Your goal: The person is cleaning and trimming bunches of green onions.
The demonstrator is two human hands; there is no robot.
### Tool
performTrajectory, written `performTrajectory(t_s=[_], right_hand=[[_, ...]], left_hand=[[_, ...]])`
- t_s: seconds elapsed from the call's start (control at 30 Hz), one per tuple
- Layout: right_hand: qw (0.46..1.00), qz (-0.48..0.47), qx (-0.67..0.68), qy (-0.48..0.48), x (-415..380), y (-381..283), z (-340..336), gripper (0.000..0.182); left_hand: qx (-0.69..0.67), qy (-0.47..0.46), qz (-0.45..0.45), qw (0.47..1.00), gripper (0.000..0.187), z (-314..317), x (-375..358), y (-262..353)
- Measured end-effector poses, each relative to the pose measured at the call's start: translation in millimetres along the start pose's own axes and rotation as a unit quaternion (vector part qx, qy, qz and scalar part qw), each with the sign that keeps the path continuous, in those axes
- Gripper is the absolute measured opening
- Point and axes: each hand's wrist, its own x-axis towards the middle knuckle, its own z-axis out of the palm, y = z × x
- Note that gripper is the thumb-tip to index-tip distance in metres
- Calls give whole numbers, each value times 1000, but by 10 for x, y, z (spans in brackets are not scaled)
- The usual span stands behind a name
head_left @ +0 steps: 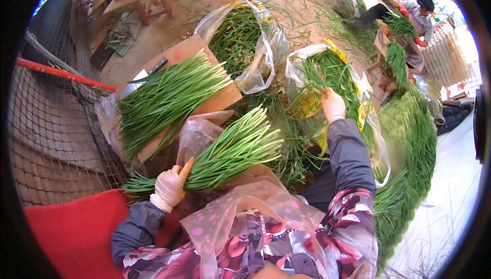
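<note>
My left hand (pixel 170 187), in a pale glove, is closed around a bunch of garlic chives (pixel 230 151) lying across my lap, its pale stem ends toward the upper right. My right hand (pixel 333 105), also gloved, is stretched forward and closed on a small tuft of chive leaves (pixel 313 76) above an open plastic bag (pixel 376 130) of loose greens. A larger pile of garlic chives (pixel 169 97) rests on a wooden board (pixel 231 96) at the left, its stems pointing right. The right hand's fingertips are partly hidden.
A knife (pixel 156 68) lies behind the chive pile on the board. Another plastic bag (pixel 273 41) of trimmings stands ahead. At the right is a long heap of chives (pixel 409 161). A co-worker (pixel 422 20) handles chives at upper right. Netting (pixel 56 136) borders the left side.
</note>
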Motion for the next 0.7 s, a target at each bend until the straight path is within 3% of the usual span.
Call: performTrajectory(t_s=[0.07, 0.13, 0.2, 0.27, 0.33, 0.4, 0.47, 0.53, 0.67, 0.7], right_hand=[[982, -136, 117, -64, -181, -335, 207, 37], [943, -278, 29, -179, -422, -881, 184, 39], [902, -380, 53, -198, -572, -1178, 429, 31], [860, -433, 24, -270, -631, -1275, 701, 30], [860, -431, 29, -272, -655, -1291, 798, 27], [924, -294, 33, -243, -662, -1283, 801, 25], [936, -160, 204, -239, -538, -1205, 693, 24], [876, 27, 374, -302, -395, -1183, 509, 19], [791, 96, 594, -110, 3, -516, 350, 21], [797, 108, 590, -66, 97, -344, 387, 23]], left_hand=[[14, -15, 14, 1000, 81, -54, 12, -1], [28, -19, 23, 999, 81, -136, 51, 39], [39, -23, 32, 998, 81, -165, 100, 65], [42, -19, 55, 997, 81, -184, 147, 84], [55, -29, 52, 997, 83, -278, 166, 120], [63, -36, 47, 996, 86, -308, 179, 125], [43, -50, 12, 998, 92, -281, 179, 109], [32, -49, 3, 998, 94, -245, 169, 101], [-26, -28, -21, 999, 96, -111, 101, 56], [-26, -28, -21, 999, 96, -87, 89, 45]])
